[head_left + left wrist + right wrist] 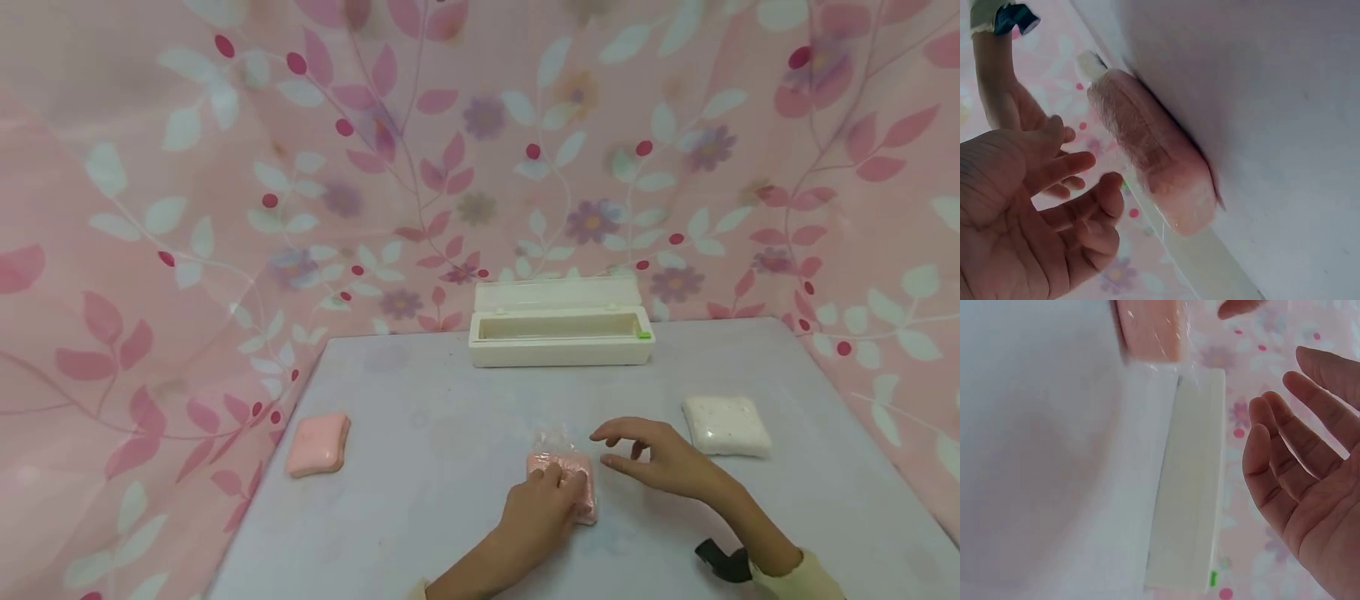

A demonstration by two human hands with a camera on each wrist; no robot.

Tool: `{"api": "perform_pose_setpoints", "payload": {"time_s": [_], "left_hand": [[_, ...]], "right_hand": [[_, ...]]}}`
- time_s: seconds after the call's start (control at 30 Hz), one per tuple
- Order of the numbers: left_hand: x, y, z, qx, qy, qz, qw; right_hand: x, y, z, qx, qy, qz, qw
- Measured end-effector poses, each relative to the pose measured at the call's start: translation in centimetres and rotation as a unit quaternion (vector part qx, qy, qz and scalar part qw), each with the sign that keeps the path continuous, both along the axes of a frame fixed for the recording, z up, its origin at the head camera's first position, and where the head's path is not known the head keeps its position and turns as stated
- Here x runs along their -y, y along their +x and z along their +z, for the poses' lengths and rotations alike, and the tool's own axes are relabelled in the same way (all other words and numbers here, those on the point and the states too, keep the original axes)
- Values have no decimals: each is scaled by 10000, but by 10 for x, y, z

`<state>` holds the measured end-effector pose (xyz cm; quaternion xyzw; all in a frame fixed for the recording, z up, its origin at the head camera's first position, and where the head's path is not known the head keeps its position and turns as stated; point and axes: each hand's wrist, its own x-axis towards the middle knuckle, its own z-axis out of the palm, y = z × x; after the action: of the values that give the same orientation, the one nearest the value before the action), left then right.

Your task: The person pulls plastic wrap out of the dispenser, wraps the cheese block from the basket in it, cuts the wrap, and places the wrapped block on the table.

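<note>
A pink, rounded block wrapped in clear film lies at the front middle of the table, loose film bunched at its far edge. My left hand is over its near left part, fingers loosely bent. In the left wrist view that hand shows a gap between its fingertips and the wrapped block. My right hand hovers just right of the block, its fingers spread and slightly bent. Nothing sits in its palm in the right wrist view, where the block's film-covered end shows at the top.
At the back of the table stands a long white box, lid up, with a green piece at its right end. A bare-looking pink block lies at the left, a white one at the right. Floral cloth hangs behind.
</note>
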<state>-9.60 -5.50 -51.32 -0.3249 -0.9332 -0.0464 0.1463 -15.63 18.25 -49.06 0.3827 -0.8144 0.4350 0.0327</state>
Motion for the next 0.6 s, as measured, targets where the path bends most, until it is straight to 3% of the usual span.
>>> {"api": "perform_pose_setpoints", "payload": {"time_s": [0.17, 0.3, 0.4, 0.6], "left_hand": [[-9, 2, -4, -935, -975, 119, 9908], [-8, 1, -4, -1496, -1210, 109, 9813], [-6, -2, -4, -1507, -1281, 85, 9802], [4, -9, -7, -1146, -1441, -231, 9826]], "right_hand": [[-10, -6, 3, -4, 198, -358, 9992], [-13, -8, 3, 21, 332, -519, 9981], [-15, -8, 3, -11, 337, -611, 9976], [-17, -9, -2, 33, 314, -522, 9981]]}}
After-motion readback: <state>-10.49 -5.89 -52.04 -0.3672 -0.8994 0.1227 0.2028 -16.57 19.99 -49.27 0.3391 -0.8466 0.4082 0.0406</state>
